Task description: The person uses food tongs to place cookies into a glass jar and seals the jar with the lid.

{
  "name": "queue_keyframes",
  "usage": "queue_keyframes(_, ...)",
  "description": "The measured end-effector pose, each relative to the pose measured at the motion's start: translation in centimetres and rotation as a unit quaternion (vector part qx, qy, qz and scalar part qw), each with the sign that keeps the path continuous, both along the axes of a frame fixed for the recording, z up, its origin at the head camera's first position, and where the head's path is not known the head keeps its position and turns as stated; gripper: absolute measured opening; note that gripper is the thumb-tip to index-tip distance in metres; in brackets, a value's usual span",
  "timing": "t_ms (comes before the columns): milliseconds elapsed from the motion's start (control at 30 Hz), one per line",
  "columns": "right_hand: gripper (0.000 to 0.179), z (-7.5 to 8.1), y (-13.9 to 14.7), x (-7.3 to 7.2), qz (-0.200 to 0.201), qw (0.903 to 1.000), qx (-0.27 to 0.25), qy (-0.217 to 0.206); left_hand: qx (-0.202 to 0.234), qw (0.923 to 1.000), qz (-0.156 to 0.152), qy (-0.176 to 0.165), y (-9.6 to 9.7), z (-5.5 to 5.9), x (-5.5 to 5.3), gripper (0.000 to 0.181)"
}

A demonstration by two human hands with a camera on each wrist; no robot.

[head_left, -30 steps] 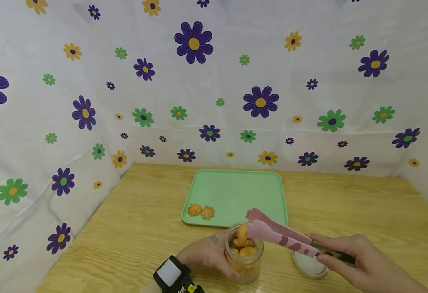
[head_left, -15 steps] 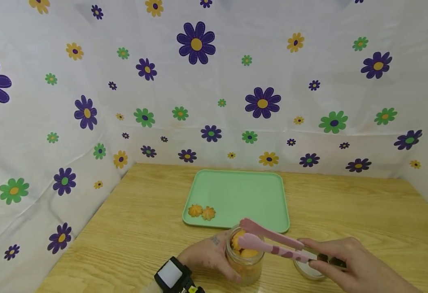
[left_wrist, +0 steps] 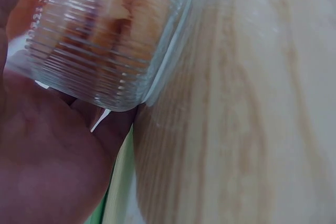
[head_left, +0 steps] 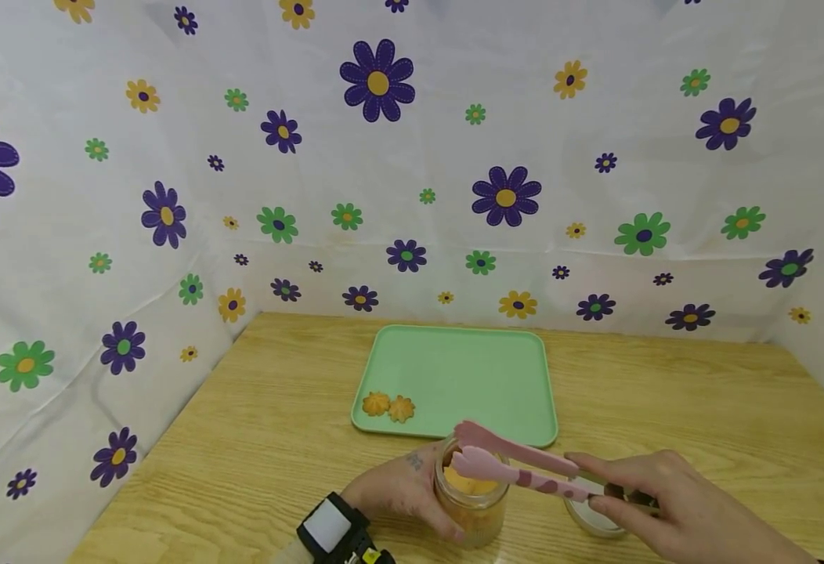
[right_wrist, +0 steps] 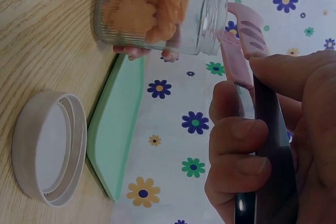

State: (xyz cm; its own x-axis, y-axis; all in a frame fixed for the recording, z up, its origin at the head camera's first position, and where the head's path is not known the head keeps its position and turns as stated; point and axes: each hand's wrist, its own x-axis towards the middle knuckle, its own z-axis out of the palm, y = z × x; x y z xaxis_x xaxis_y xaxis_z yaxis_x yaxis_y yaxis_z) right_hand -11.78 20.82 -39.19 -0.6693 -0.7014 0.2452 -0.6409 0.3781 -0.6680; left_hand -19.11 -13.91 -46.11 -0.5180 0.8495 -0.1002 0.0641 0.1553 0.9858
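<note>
My left hand [head_left: 406,489] curls round a ribbed glass jar [head_left: 478,523], which stands open on the table. Several golden cookies [right_wrist: 131,17] fill its lower part. In the left wrist view the palm and fingers wrap the jar [left_wrist: 105,77]. The right hand [head_left: 666,501] grips pink tongs [head_left: 542,484] by their dark handles, with thumb and fingers on opposite sides. The paw-shaped tips of the tongs lie at the jar's mouth, a little apart, one partly covering the cookies in the head view. Two flower-shaped cookies [head_left: 401,409] sit side by side on a green tray [head_left: 468,372].
Behind the jar, the tray takes up the middle of the wooden table [head_left: 278,392]. A round pale lid [right_wrist: 50,148] lies to the jar's right, partly under the right hand in the head view. A flower-printed sheet [head_left: 433,157] walls the back and sides.
The tongs have moved left and lower over the jar, their arms spreading wider. A cookie that stood upright by their tips has sunk down into the jar. The left hand keeps its hold.
</note>
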Motion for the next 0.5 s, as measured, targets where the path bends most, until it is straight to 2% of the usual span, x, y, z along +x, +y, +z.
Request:
queue_keyframes(133, 0.043, 0.1, -0.2, -0.4, -0.023, 0.9995, -0.005, -0.02, 0.013, 0.9997, -0.008, -0.018, 0.1, -0.2, -0.1, 0.084)
queue_keyframes(267, 0.042, 0.3, -0.8, -1.4, -0.053, 0.998, -0.034, -0.001, 0.029, 0.9995, -0.008, -0.005, 0.2, -0.3, -0.1, 0.084)
queue_keyframes(367, 0.042, 0.5, -1.5, -2.6, -0.066, 0.997, -0.035, 0.019, 0.033, 0.9993, -0.005, 0.016, 0.3, -0.4, -0.1, 0.083)
queue_keyframes(500, 0.041, 0.8, -2.5, -4.6, -0.072, 0.9971, -0.002, 0.023, 0.029, 0.9994, -0.002, 0.018, 0.3, -0.4, 0.0, 0.083)
